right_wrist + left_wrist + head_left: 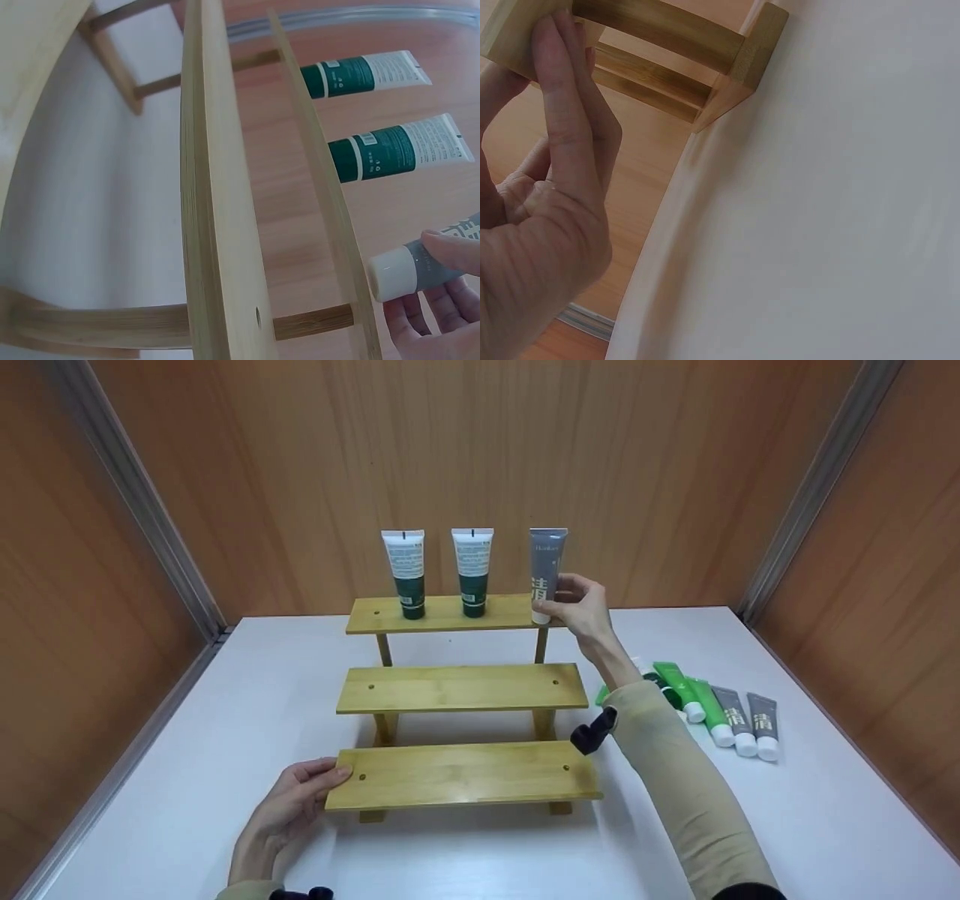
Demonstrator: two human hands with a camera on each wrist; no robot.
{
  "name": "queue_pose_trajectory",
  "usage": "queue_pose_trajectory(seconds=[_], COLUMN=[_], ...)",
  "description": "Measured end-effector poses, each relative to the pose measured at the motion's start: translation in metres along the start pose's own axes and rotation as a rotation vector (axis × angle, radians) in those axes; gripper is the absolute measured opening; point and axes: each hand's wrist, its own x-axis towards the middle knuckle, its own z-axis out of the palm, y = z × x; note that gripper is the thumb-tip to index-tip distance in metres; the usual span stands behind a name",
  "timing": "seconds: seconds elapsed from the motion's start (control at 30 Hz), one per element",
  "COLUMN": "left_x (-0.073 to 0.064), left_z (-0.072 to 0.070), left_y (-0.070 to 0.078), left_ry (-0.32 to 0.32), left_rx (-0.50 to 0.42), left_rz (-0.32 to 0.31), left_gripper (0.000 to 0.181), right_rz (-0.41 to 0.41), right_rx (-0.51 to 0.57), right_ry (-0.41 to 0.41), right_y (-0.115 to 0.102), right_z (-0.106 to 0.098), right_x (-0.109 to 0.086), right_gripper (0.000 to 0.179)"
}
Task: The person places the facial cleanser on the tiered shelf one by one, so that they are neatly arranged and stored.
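Observation:
My right hand (589, 611) pinches a grey tube (547, 559) with a white cap, upright at the right end of the top tier (442, 607) of a three-tier bamboo shelf. In the right wrist view the tube's white cap (393, 274) is right at that tier's edge. Two white-and-green tubes (410, 577) (473, 574) stand cap down on the same tier, to the left. My left hand (289, 802) grips the left end of the bottom tier (465, 776), thumb on top; the left wrist view shows its fingers (566, 112) against the board.
To the right of the shelf, several tubes lie on the white table (750, 825): green tubes (679, 690), grey tubes (763, 724) and a dark green one (660, 688) partly behind the right sleeve. The middle tier (461, 688) is bare wood. Wood-grain panels (480, 450) enclose the table.

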Motion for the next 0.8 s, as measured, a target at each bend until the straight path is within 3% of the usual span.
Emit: queue_pose_trajectory(seconds=[0.57, 0.8], left_x=[0.000, 0.000], left_z=[0.002, 0.003], left_y=[0.000, 0.002], left_ry=[0.032, 0.059], left_rx=[0.028, 0.056], left_rz=[-0.014, -0.021], left_gripper=[0.035, 0.046], right_rz=[-0.027, -0.039], right_rx=[-0.022, -0.026], right_ry=[0.050, 0.060], right_y=[0.005, 0.007], right_z=[0.015, 0.018], right_x=[0.013, 0.016], right_gripper=[0.048, 0.047])
